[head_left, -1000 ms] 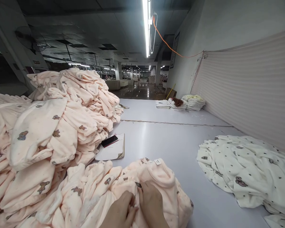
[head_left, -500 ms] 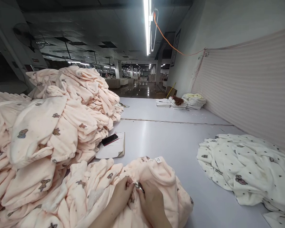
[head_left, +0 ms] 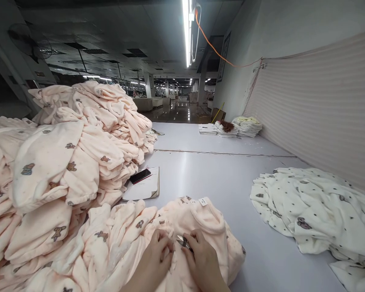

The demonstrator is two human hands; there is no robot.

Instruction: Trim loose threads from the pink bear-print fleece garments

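Pink garment (head_left: 200,219) lies bunched at the near edge of the bench (head_left: 219,178), under both hands. Left hand (head_left: 153,259) pinches its fabric. Right hand (head_left: 203,261) is closed around the snips (head_left: 181,241), tips pointing left, just beside the pinch.

The pink garment (head_left: 200,219) bunched under the left hand (head_left: 153,263) is thick, fleecy cloth, matt and soft-napped, with a small white tag (head_left: 203,201) that looks like paper. The small snips (head_left: 182,242) gripped in the right hand (head_left: 205,265) are bare metal with a bright glint. The pile (head_left: 63,162) left of the hands is the same plush cloth. The white heap (head_left: 307,211) to their right is thinner, matt printed cloth. The table (head_left: 219,182) beyond them is smooth with a faint sheen. On it lie a matt paper notebook (head_left: 144,188) and a glossy black phone (head_left: 140,176).
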